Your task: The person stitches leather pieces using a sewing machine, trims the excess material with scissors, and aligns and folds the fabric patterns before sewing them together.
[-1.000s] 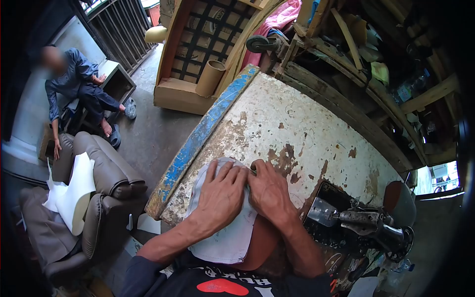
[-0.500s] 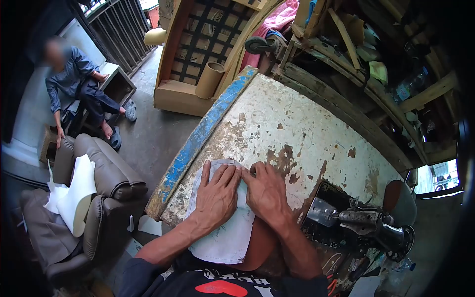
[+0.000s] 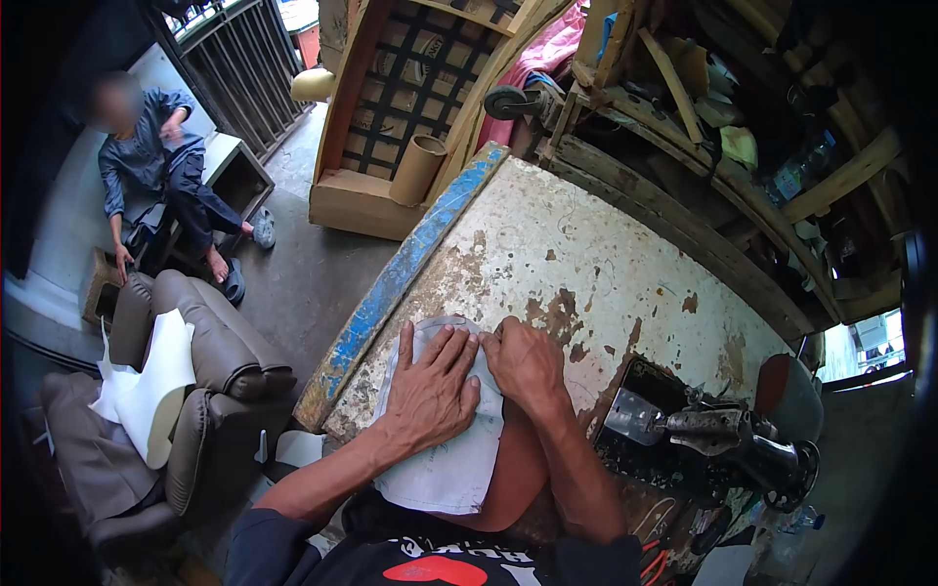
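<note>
A light grey fabric piece (image 3: 445, 474) with a rounded top lies over the near edge of the worn white table (image 3: 547, 230). My left hand (image 3: 430, 391) rests flat on it, fingers spread and pointing away from me. At the fabric's upper right edge, my right hand (image 3: 528, 366) has its fingers curled together, pinching the edge; the fingertips are partly hidden. Beneath the fabric, a reddish-brown surface (image 3: 516, 469) shows on the right.
A sewing machine (image 3: 723, 430) stands at the right of the table. Brown padded seating (image 3: 215, 342) with white material (image 3: 161, 391) is at the left, near a seated person (image 3: 147, 166). Wooden framing (image 3: 684, 210) runs behind the table.
My left thumb has spread away from its fingers, and my right fingers have curled at the fabric's edge. The seated person has raised one hand toward the chest.
</note>
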Demonstrator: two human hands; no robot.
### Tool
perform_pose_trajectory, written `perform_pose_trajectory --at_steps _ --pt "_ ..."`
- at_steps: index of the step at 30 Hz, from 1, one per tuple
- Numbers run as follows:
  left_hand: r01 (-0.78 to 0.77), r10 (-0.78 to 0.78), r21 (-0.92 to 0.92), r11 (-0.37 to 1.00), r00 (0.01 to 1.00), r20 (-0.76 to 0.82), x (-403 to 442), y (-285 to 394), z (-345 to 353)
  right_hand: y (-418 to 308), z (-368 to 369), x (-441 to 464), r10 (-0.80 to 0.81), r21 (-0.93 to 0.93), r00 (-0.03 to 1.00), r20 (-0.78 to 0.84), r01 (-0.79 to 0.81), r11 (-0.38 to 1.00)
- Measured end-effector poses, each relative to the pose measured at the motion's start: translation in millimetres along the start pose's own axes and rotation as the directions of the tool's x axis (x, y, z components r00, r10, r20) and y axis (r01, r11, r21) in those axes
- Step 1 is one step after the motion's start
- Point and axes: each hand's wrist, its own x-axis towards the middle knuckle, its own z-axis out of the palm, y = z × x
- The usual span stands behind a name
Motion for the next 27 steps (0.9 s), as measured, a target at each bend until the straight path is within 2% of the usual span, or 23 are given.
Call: perform_pose_trajectory --at_steps 7,10,12,15,17,20,22,27 --pt "-0.063 0.064 0.022 0.998 0.996 -0.061 -1 -2 10 4 2 -11 -0.036 0.005 0.999 0.001 0.036 0.999" --pt "-0.183 0.186 0.043 0.982 0.98 -0.072 4 1 15 8 -3 -21 0.061 0.017 0.998 -0.02 -0.061 0.998" --pt "-0.269 0.27 0.026 0.963 0.962 -0.037 11 13 18 20 -12 -42 0.132 0.016 0.985 -0.108 -0.131 0.991" --pt "-0.438 0.438 -0.03 0.898 0.899 -0.022 26 44 29 41 -35 -81 0.244 0.012 0.953 -0.182 -0.246 0.969" --pt "-0.584 0.588 -0.094 0.806 0.808 0.022 37 68 38 58 -47 -111 0.34 -0.015 0.917 -0.208 -0.351 0.936" --pt "-0.709 0.72 -0.152 0.688 0.694 0.023 44 102 52 79 -51 -163 0.5 0.045 0.793 -0.348 -0.518 0.854" --pt "-0.775 0.791 -0.17 0.609 0.61 0.051 45 116 53 85 -50 -183 0.551 0.11 0.749 -0.368 -0.554 0.825" --pt "-0.829 0.846 -0.175 0.531 0.529 0.062 47 121 53 83 -39 -204 0.597 0.291 0.692 -0.406 -0.522 0.802"
